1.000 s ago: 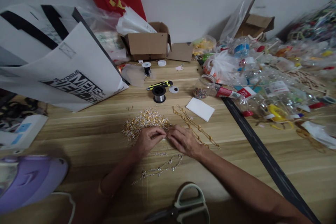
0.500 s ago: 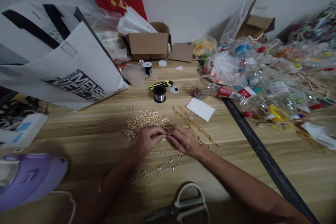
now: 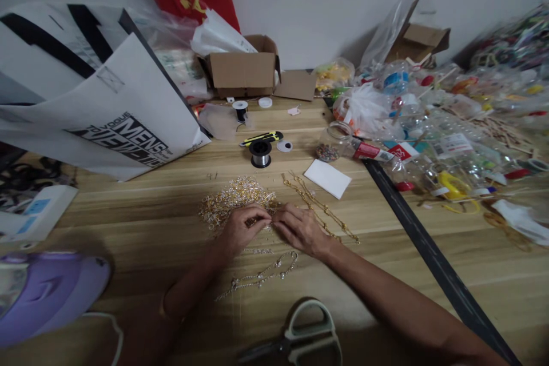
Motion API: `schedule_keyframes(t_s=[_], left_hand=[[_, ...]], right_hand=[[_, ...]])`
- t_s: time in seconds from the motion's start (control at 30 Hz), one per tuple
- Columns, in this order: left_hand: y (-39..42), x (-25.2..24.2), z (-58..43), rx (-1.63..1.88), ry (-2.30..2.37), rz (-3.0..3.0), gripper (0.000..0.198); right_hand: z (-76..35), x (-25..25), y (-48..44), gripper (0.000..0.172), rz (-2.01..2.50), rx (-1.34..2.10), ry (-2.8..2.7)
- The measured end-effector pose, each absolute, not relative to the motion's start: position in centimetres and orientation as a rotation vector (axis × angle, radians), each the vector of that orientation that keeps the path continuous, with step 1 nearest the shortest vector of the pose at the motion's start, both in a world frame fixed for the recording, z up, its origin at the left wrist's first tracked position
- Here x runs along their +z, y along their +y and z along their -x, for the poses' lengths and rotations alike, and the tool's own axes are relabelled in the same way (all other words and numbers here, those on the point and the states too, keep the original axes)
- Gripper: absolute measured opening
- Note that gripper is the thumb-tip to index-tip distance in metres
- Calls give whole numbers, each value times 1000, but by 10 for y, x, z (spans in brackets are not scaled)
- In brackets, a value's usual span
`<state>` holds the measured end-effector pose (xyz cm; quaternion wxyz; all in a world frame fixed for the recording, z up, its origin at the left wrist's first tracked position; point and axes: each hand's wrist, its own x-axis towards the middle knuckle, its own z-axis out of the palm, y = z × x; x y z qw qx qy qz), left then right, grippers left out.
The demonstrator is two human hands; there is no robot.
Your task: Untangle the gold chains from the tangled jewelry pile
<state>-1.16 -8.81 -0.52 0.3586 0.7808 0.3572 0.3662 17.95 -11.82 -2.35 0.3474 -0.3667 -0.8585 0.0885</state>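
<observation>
My left hand is closed in a pinch at the near edge of a pile of gold and silver jewellery pieces. Its fingertips meet those of my right hand, which is also closed, with the fingers bent inward. Whatever lies between the fingertips is too small and hidden to make out. Two gold chains stretch across the table beyond my right hand. A silver chain curves on the wood below my hands, with a shorter silver piece just above it.
Scissors lie at the near edge. Behind the pile are a wire spool, a yellow utility knife, a white card and a bead jar. Plastic bottles crowd the right; a purple iron and white bag stand left.
My hands keep the same pinched pose at the pile, fingertips together. The view has shifted very slightly; nothing on the table has visibly moved.
</observation>
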Motion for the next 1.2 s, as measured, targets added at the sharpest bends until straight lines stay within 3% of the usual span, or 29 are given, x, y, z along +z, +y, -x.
schedule_keyframes(t_s=[1.2], left_hand=[[-93,-8,11,965,1008,-2030,5]], right_hand=[[-180,-23,-118,13,976,227,-2232]])
